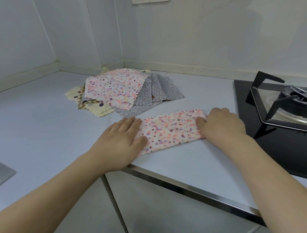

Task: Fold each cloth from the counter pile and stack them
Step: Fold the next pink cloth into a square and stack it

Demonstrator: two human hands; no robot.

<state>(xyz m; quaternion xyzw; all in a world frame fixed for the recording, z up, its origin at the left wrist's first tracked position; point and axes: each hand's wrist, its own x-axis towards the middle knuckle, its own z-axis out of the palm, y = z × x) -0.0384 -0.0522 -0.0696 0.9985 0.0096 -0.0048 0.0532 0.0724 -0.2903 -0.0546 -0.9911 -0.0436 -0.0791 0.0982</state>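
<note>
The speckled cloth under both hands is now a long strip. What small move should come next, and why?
Probably fold it in half across its length: the right hand brings its end over to the left hand. The speckled cloth lies flat as a long narrow strip, pressed at both ends, too long to stack.

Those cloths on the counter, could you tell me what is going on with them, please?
A person is folding them one at a time. Both hands lie on a pink speckled cloth folded into a long strip near the counter's front edge: the left hand presses one end flat, the right hand holds the other. The unfolded pile waits behind, toward the corner. No folded stack shows yet. A gas hob sits to the right.
</note>
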